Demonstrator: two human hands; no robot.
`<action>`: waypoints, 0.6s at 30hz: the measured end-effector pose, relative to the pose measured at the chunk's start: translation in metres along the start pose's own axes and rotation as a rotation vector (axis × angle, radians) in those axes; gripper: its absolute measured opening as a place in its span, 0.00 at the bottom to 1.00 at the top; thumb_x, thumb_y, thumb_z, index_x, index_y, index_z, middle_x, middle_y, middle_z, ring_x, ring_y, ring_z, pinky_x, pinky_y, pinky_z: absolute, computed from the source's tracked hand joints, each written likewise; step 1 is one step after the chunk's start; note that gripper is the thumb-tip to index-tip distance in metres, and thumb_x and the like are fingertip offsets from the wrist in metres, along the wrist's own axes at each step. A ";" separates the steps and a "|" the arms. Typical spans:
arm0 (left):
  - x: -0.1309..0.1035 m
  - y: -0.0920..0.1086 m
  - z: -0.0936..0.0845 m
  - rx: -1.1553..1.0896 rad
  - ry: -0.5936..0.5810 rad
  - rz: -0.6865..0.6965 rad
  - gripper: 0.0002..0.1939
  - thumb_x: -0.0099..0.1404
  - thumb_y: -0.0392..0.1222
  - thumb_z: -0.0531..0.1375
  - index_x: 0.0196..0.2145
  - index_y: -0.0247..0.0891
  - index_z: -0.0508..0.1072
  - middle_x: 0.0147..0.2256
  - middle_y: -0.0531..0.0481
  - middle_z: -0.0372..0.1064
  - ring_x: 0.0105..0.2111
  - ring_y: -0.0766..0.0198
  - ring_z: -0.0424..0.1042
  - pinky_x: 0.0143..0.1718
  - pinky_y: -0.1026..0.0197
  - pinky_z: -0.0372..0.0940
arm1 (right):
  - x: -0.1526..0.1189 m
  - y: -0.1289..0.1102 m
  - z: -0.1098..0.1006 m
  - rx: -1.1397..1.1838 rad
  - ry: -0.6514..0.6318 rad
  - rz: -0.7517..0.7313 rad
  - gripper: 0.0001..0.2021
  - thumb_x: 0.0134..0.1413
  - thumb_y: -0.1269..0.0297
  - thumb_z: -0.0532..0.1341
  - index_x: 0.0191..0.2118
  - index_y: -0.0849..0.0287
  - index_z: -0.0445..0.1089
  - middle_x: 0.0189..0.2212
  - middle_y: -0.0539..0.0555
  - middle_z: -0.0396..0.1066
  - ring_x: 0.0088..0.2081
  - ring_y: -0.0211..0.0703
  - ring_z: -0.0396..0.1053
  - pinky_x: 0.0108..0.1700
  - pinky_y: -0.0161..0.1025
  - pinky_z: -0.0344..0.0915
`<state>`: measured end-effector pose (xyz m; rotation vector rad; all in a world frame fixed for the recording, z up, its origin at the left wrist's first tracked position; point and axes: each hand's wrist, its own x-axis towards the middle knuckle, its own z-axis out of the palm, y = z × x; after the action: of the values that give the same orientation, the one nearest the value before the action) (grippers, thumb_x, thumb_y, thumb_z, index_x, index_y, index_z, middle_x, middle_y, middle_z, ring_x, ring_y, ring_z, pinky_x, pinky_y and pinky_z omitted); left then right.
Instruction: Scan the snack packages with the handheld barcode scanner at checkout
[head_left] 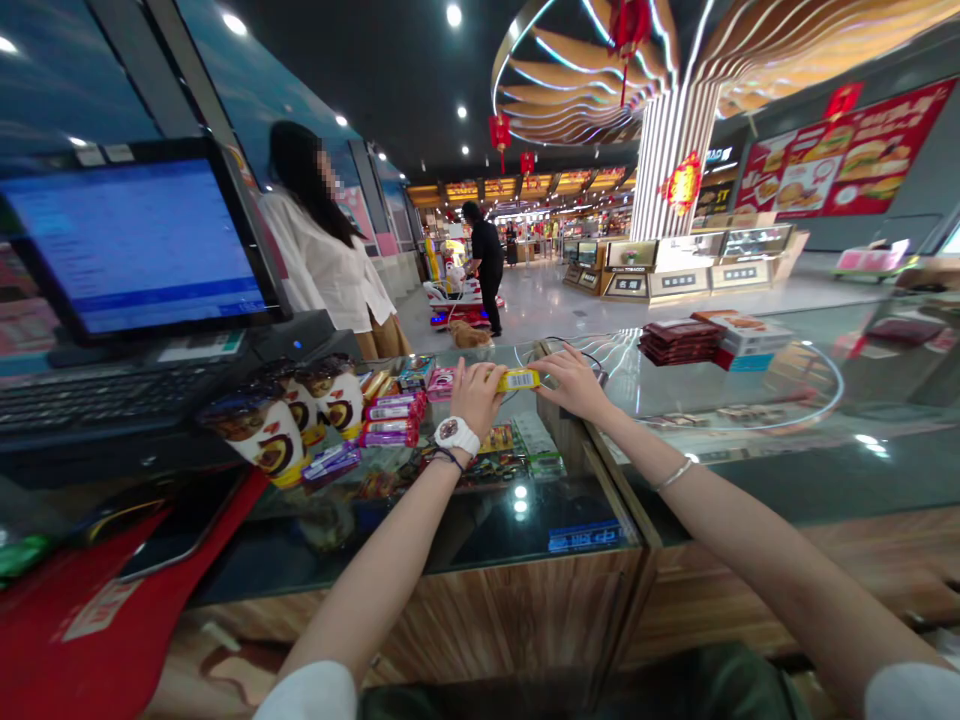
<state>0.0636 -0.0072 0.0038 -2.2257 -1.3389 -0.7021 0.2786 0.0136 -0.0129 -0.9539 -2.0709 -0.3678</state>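
Note:
Between my two hands is a small yellow box (520,380) with a white barcode label, above the glass counter. My left hand (475,402), wearing a white watch (456,434), grips its left end. The fingers of my right hand (574,385) pinch its right end. Just left of my left hand lie a pink pack (442,384) and a blue box (416,372). Nearer the monitor are red-and-purple wrapped snacks (391,432), a purple packet (332,462) and several printed cups (274,440) with dark tops.
A monitor (142,240) and keyboard (82,400) stand at the left, with a phone (184,525) in front on something red. Dark red packets (679,342) and stacked boxes (750,338) sit on the right counter. A person in white (322,240) stands beyond the monitor.

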 end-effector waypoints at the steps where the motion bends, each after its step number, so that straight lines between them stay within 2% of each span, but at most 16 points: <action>1: 0.000 0.000 0.000 -0.004 -0.002 -0.004 0.19 0.64 0.36 0.60 0.54 0.42 0.70 0.52 0.46 0.72 0.56 0.55 0.67 0.69 0.42 0.46 | 0.000 0.000 0.000 0.000 0.000 0.003 0.17 0.59 0.64 0.61 0.53 0.48 0.73 0.45 0.52 0.77 0.49 0.51 0.71 0.67 0.59 0.49; 12: 0.001 -0.002 -0.001 -0.027 0.041 -0.003 0.16 0.66 0.40 0.59 0.52 0.42 0.71 0.50 0.46 0.72 0.54 0.54 0.68 0.70 0.39 0.42 | 0.001 0.004 0.002 0.063 -0.030 0.009 0.19 0.58 0.62 0.62 0.56 0.49 0.71 0.48 0.54 0.75 0.52 0.53 0.70 0.68 0.60 0.47; 18: 0.001 -0.008 0.001 -0.055 0.099 0.003 0.16 0.65 0.40 0.61 0.51 0.42 0.72 0.48 0.46 0.73 0.52 0.52 0.69 0.70 0.38 0.43 | 0.004 0.015 -0.007 0.211 -0.083 -0.066 0.27 0.55 0.61 0.65 0.61 0.52 0.65 0.53 0.57 0.73 0.55 0.55 0.68 0.61 0.58 0.60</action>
<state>0.0569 -0.0022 0.0047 -2.2042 -1.2829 -0.8464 0.2917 0.0222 -0.0065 -0.7879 -2.1706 -0.1411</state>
